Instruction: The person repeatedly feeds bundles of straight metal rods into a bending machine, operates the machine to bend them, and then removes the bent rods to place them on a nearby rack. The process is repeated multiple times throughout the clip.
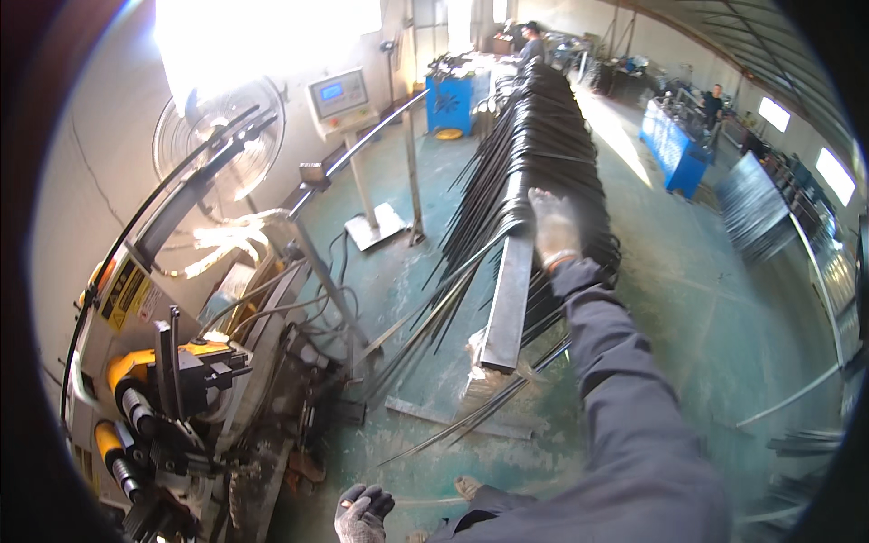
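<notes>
My right hand (pixel 554 226), in a pale work glove, reaches forward to a long pile of bent black metal rods (pixel 552 118). Its fingers look stretched out along the pile's near end, though motion blurs them. The rods hang over a grey metal beam (pixel 509 308), their ends slanting down on both sides. Low in the view is my left hand (pixel 364 514), in a grey glove with dark fingers. Those fingers are curled in, and whatever they may hold is hidden. Several loose thin rods (pixel 434 312) slant from the beam toward the machine at left.
A bending machine (pixel 181 380) with yellow and black parts stands at left, near a control panel (pixel 339 95) on a post. A large fan (pixel 217 136) is by the wall. Blue workbenches (pixel 674 149) and two people are farther back. A flat bar (pixel 457 421) lies on the floor.
</notes>
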`<state>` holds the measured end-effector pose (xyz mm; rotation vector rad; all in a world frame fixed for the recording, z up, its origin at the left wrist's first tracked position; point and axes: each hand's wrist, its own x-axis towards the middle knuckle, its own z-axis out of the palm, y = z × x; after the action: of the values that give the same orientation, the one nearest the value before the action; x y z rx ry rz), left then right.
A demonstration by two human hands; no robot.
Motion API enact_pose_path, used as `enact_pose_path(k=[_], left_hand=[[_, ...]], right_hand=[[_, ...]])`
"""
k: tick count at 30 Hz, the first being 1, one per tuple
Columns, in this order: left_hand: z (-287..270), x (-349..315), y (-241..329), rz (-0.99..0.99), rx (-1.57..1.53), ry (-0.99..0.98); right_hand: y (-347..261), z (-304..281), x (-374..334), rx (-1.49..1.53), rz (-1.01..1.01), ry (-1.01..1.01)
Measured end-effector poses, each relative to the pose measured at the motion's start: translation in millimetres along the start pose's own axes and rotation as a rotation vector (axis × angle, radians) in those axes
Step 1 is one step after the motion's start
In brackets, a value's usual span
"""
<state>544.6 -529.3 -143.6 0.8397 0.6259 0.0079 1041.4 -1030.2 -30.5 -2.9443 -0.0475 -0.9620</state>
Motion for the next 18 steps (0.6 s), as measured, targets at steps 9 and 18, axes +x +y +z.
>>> enact_pose_path(k=[9, 18], left_hand=[[-39.3, -46.4, -30.0, 0.047, -0.160, 0.374], [-175.8, -204.4, -42.8, 0.407, -0.260, 0.793]], right_hand=[[2.3, -9.3, 25.5, -0.026, -0.109, 0.057], [-149.5, -54.0, -230.0, 0.697, -0.456, 0.068]])
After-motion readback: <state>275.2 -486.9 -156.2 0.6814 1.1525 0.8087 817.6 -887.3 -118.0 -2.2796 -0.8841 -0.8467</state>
